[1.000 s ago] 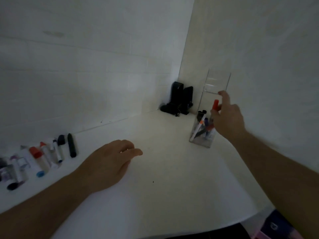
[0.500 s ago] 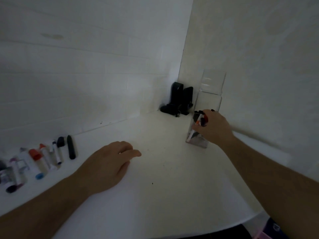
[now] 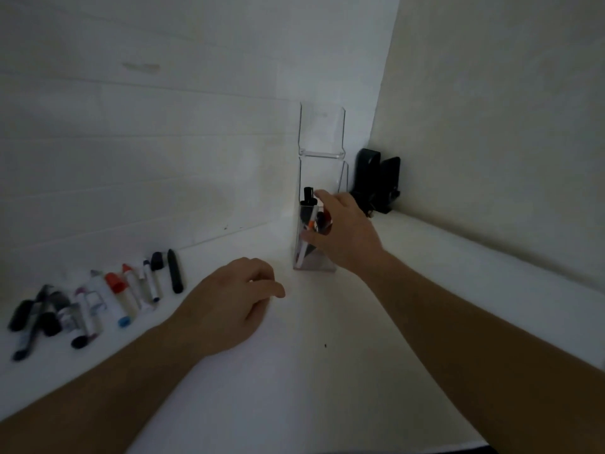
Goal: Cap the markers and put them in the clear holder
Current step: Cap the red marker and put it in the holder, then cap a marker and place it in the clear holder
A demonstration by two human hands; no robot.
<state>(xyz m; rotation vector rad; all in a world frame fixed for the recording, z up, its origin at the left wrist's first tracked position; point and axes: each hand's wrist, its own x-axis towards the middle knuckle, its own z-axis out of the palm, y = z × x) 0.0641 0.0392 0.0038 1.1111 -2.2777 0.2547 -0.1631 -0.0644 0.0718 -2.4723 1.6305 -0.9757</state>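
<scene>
Several loose markers [image 3: 98, 303] lie in a row on the tabletop [image 3: 294, 371], left of the relaxed, empty left hand [image 3: 229, 306], the nearer one. The right hand [image 3: 343, 231] grips the clear holder [image 3: 322, 158], markers inside.

Both arms reach forward, bare to the elbow.
Left hand [image 3: 226, 309] rests palm down, fingers loosely curled; right hand [image 3: 343, 229] extends farther, fingers spread.

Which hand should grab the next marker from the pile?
Probably the left hand. It rests on the table beside the loose markers, holding nothing. The right hand is across at the clear holder.
</scene>
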